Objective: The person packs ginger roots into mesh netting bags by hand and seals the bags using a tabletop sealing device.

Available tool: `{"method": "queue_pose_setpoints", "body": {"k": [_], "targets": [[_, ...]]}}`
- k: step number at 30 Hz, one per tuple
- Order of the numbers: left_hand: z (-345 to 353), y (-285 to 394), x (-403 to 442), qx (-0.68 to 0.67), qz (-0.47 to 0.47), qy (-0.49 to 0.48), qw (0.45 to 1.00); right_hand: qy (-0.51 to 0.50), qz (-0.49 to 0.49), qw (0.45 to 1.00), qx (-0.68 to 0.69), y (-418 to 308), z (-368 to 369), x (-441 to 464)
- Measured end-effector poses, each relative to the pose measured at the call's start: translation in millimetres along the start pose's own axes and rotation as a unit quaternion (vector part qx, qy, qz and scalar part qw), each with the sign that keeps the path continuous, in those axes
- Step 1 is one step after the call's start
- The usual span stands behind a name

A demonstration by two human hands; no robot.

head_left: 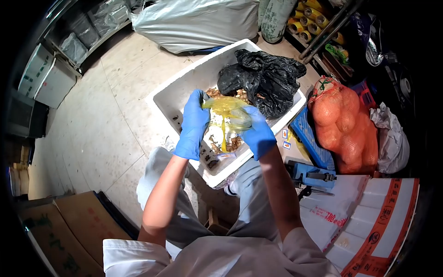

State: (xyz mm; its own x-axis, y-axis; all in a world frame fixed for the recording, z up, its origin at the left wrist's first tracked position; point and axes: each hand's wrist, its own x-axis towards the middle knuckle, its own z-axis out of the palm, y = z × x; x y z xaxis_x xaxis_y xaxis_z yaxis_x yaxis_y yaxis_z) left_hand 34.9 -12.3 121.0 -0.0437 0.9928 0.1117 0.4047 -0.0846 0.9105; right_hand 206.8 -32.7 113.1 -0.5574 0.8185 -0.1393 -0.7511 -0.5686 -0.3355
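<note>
The left grip (194,124), in a blue glove, is closed, pinching the left edge of one yellow plastic bag (224,104). The right grip (258,134), gloved alike, touches the bag's other side — its fingers lie partly behind the film, so I cannot tell how tightly they close. The yellow bag spans the gap between both hands, above one white foam box (166,92) on the floor (110,115). Inside the box lie brown and white pieces (234,144), too many to count, and one black bag (267,76). To the right stands one red net sack (344,124) — beside two small labels (286,145).
</note>
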Motion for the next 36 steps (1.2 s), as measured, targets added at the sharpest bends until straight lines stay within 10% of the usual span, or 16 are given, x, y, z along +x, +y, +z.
{"method": "queue_pose_setpoints", "body": {"k": [2,4,6,7,8,10,12,15,18,20,21,27,34,36], "targets": [[-2,-9,1,-0.015,0.056,0.038,0.998,0.102,-0.067,0.970,-0.209,8,32,-1],[-18,5,0,-0.447,-0.200,-0.095,0.867,0.168,-0.096,0.928,-0.319,10,42,4],[-21,12,-2,-0.496,-0.253,-0.105,0.824,0.289,0.048,0.652,-0.699,5,24,16],[-21,3,-4,-0.531,-0.228,-0.182,0.796,0.296,0.031,0.650,-0.700,5,18,17],[-20,-2,-7,-0.561,-0.203,-0.261,0.759,0.308,0.025,0.655,-0.690,9,11,14],[-9,24,-10,-0.417,-0.266,-0.192,0.848,0.273,-0.195,0.840,-0.427,11,9,11],[-1,16,-7,-0.218,-0.102,-0.076,0.968,0.179,-0.160,0.952,-0.190,8,-8,14],[7,-13,-3,-0.164,-0.046,-0.029,0.985,0.055,-0.150,0.951,-0.265,21,20,2],[-2,-8,-7,-0.178,-0.085,-0.049,0.979,0.198,-0.139,0.969,-0.051,28,46,3],[-14,2,-5,-0.438,-0.261,-0.081,0.857,0.203,-0.166,0.688,-0.676,25,26,12],[-17,-2,-1,-0.428,-0.247,-0.103,0.863,0.289,-0.134,0.619,-0.718,26,23,16],[-15,28,-5,-0.344,-0.246,-0.133,0.896,0.264,-0.170,0.893,-0.321,12,-6,13],[5,-15,-2,-0.158,-0.104,-0.010,0.982,0.254,-0.086,0.962,-0.044,22,37,5],[-1,-14,-1,-0.154,-0.041,0.018,0.987,0.185,-0.101,0.966,-0.149,22,36,4]]}}
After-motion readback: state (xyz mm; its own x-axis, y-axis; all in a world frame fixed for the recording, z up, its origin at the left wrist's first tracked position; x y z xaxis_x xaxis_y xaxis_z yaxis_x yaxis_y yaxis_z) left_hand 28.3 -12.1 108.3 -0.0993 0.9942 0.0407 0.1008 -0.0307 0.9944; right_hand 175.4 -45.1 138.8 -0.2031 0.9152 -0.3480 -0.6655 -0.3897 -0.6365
